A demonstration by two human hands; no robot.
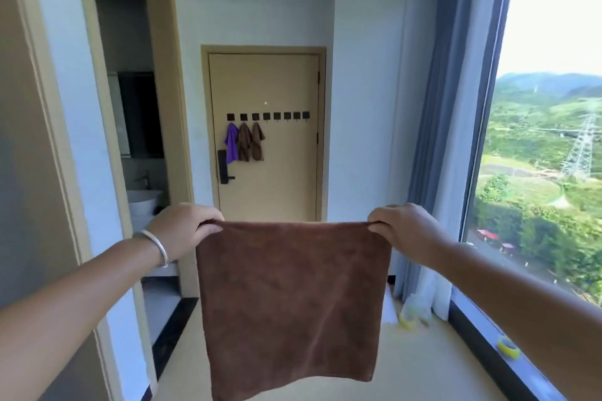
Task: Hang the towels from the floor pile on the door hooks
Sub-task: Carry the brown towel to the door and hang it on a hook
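Observation:
A brown towel (290,299) hangs spread flat in front of me, held by its two top corners. My left hand (184,228) pinches the left corner and my right hand (402,229) pinches the right corner. Down the corridor stands a beige door (280,172) with a row of several black hooks (277,116). On the three leftmost hooks hang a purple towel (231,142) and two brown towels (250,142). The hooks to their right are bare. The floor pile is out of view.
An arched opening (143,140) on the left leads to a bathroom with a basin. A large window (547,146) with a blue curtain (423,156) lines the right side. Yellow tape rolls (507,347) lie on the sill and floor.

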